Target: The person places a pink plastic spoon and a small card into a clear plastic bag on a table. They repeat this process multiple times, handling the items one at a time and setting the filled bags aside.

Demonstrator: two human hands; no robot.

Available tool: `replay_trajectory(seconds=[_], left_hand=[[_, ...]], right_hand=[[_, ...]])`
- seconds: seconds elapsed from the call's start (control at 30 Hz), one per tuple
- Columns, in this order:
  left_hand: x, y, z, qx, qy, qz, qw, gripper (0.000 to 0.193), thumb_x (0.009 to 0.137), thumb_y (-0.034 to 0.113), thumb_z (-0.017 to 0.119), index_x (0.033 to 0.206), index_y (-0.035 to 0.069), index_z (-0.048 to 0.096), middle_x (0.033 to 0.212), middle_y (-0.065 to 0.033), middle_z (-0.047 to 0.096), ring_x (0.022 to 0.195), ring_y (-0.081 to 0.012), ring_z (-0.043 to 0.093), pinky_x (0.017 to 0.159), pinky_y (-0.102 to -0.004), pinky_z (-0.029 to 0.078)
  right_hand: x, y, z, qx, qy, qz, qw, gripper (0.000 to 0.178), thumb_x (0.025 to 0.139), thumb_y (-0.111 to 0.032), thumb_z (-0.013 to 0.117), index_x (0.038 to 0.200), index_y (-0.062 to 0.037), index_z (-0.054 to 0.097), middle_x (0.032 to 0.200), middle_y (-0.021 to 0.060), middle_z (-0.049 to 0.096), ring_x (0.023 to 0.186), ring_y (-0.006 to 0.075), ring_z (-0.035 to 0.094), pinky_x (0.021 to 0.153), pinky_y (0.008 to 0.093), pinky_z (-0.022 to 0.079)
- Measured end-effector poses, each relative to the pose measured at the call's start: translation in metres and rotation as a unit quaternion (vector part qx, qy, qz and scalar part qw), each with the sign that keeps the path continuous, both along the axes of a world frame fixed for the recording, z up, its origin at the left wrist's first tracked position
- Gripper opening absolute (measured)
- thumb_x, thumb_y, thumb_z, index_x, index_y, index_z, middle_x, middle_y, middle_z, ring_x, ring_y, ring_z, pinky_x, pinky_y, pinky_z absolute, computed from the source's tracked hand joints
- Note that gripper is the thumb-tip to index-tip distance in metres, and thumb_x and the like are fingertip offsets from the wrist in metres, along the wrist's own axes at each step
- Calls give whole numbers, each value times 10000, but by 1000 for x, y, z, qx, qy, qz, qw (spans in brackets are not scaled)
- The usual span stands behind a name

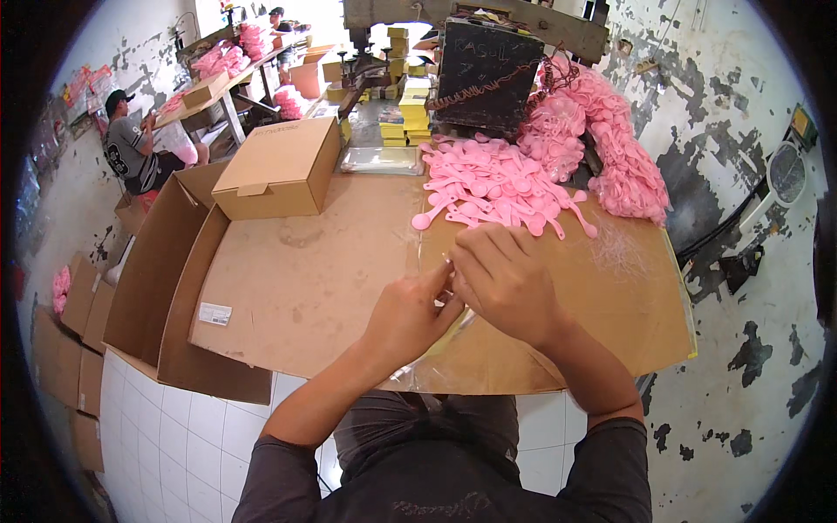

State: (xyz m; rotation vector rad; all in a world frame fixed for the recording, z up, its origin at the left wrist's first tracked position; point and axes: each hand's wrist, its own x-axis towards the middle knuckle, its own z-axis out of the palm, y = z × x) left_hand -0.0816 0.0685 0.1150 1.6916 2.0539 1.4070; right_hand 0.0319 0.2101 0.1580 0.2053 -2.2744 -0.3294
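Two hands, left hand (408, 315), right hand (504, 281), pinching one clear plastic bag (429, 370), one pink spoon pile (493, 185)

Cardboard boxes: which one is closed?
The small cardboard box on the table's far-left corner, lid shut; the large cardboard box beside the table gapes open.

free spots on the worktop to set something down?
Bare brown worktop between the closed cardboard box and the left hand. A smaller patch lies right of the right hand. The far side is crowded with the pink spoon pile.
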Motion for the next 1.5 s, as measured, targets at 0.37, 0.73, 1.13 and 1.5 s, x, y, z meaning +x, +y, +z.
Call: replay_trajectory(seconds=[0.37, 0.73, 1.13, 1.5], left_hand=[[-40, 9, -15, -37, -250, -107, 962, 347, 1002, 90, 686, 1322, -30, 630, 1029, -124, 783, 939, -146, 747, 853, -292, 590], [-76, 38, -9, -27, -264, -112, 958, 290, 1017, 103, 672, 1259, -54, 654, 1079, -125, 772, 966, -134, 726, 883, -283, 572], [-69, 47, -45, 65, -325, -116, 936, 222, 998, 159, 721, 1130, -19, 711, 937, -42, 741, 875, -75, 683, 769, -232, 541], [-82, 29, -57, 2, -384, -108, 917, 285, 995, 151, 727, 1216, -27, 696, 983, -51, 744, 880, -104, 705, 758, -239, 568]], right_hand=[[100, 98, 6, -662, -272, 197, 670, 131, 976, -96, 608, 858, -51, 572, 746, 28, 541, 731, 101, 582, 663, 285, 453], [234, 287, -87, -54, 21, -514, 856, 359, 855, 39, 592, 1188, -59, 682, 992, 129, 709, 977, 383, 668, 997, 510, 457], [4, 58, -63, -574, -180, 149, 784, 382, 972, -123, 702, 1322, -3, 609, 1089, 75, 703, 943, 168, 674, 852, 334, 555], [-20, 64, -84, -752, -194, 154, 611, 249, 992, -74, 683, 1214, 27, 639, 1067, 46, 694, 955, 100, 659, 847, 258, 541]])
